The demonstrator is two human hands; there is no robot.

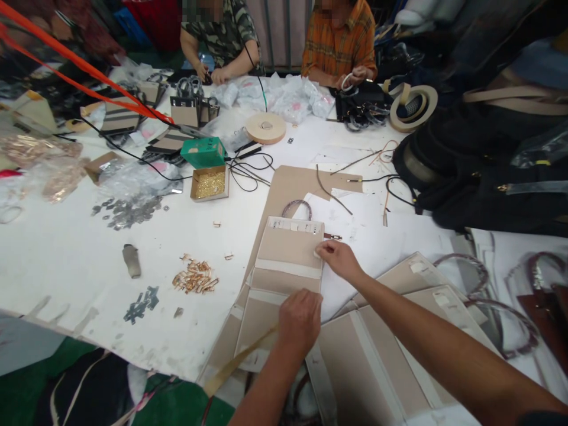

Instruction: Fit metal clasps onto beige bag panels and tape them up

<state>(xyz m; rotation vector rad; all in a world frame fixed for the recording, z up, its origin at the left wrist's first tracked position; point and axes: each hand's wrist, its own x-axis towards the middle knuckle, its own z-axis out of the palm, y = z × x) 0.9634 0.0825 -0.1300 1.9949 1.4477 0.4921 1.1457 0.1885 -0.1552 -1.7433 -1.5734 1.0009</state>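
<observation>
A beige bag panel (290,242) lies opened out on the table, with a round brown handle (298,204) at its far end and lighter strips across it. My left hand (299,319) is closed over the panel's near right part, and a tan tape strip (242,362) runs from it towards the lower left. At the panel's right edge, my right hand (338,257) is pinched around a small pale piece that I cannot make out. A brown strap end with a metal fitting (332,236) sticks out just beyond it.
More beige bag panels (368,355) with handles lie at the lower right. Left are gold-coloured metal fittings (195,277), grey metal pieces (141,303) and a box of gold pieces (210,183). Tape rolls (266,128), black bags (488,165) and two people working stand farther back.
</observation>
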